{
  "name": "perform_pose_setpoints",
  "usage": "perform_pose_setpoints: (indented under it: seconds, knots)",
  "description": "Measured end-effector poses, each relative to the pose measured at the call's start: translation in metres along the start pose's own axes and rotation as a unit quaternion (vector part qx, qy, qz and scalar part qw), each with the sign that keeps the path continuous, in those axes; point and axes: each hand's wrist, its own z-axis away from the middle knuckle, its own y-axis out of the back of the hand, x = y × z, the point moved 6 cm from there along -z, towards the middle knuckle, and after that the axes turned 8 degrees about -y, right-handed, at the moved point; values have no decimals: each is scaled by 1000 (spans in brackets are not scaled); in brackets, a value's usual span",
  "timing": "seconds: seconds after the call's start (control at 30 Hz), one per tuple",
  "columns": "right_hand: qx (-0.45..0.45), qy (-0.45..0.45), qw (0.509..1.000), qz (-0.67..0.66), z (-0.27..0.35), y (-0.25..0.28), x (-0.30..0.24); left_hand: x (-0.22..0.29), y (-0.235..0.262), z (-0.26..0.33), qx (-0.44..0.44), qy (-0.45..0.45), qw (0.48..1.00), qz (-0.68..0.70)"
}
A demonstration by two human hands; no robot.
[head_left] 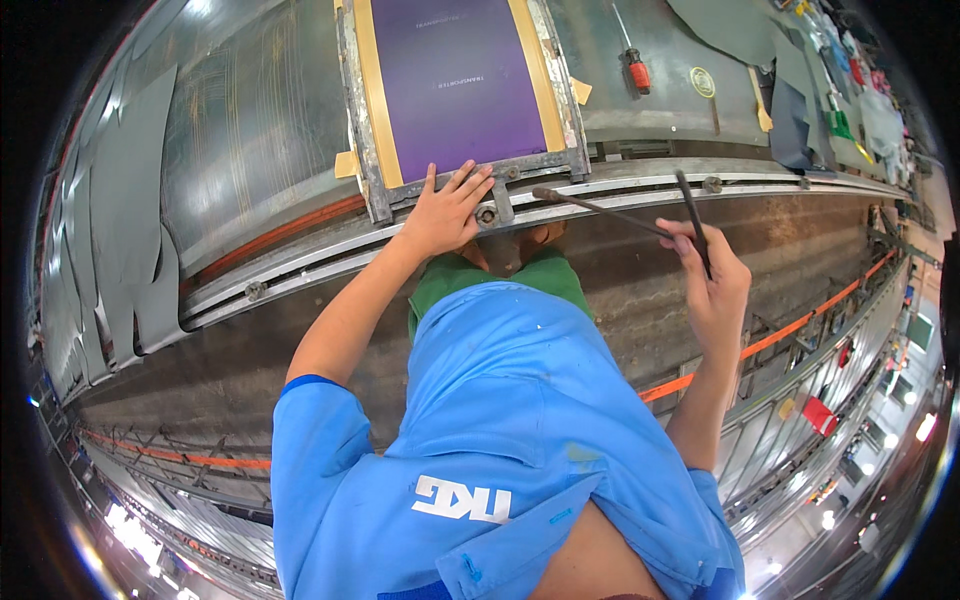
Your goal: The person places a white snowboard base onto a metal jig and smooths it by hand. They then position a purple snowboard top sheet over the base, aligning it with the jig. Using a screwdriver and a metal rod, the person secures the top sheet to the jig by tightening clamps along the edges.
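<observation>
My left hand [447, 212] lies with its fingers spread over the near end of a screen-printing frame [365, 110]. The frame's worn rails surround a purple screen [455, 90] edged with tan tape. Just beside my left palm, a metal clamp with a round bolt [487, 215] sits on the near rail. To the right, in front of the table edge, my right hand [712, 285] is closed around a dark T-handle wrench [605, 211]. The wrench's thin shaft points left toward the clamp, its thicker tip apart from the bolt.
A metal guide rail [630, 187] runs along the near table edge. On the table to the right lie a red-handled screwdriver [637, 72], a roll of tape [702, 82] and a wooden-handled brush [762, 105]. Grey sheets [130, 200] hang over the left edge.
</observation>
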Motion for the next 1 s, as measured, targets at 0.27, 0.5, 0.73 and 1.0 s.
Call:
perform_pose_setpoints:
  seconds: [0.27,0.5,0.73,1.0]
  knots:
    - [-37,90,989,109,-39,-33,-29,17,4,-9,50,75,995,32]
    - [-60,162,976,134,-60,-51,-36,14,-21,-9,145,102,984,18]
    - [-79,182,965,169,-70,-63,-49,17,-21,-2,174,160,969,70]
    - [101,29,975,-194,-103,-44,37,20,-23,3,207,156,964,51]
